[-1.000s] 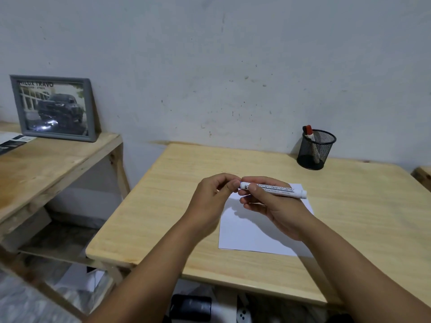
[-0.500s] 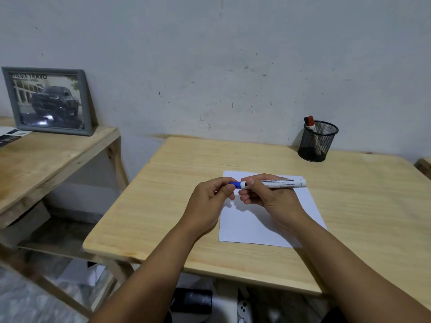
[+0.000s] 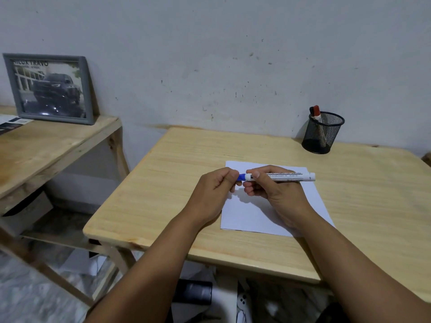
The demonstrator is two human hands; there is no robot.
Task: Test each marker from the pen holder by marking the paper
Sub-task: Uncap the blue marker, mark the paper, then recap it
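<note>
Above the paper (image 3: 268, 213), right hand (image 3: 277, 192) grips the light, rigid marker (image 3: 283, 177) mid-barrel while left hand (image 3: 215, 190) pinches its blue cap (image 3: 241, 177).

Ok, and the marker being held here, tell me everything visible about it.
The marker has a white, plastic-looking barrel with black print too blurred to read, and a blue cap. It lies roughly level above the paper, cap end toward the left. The right hand grips the barrel and the left hand pinches the blue cap. Whether the cap has separated cannot be told. The paper looks unmarked.
</note>
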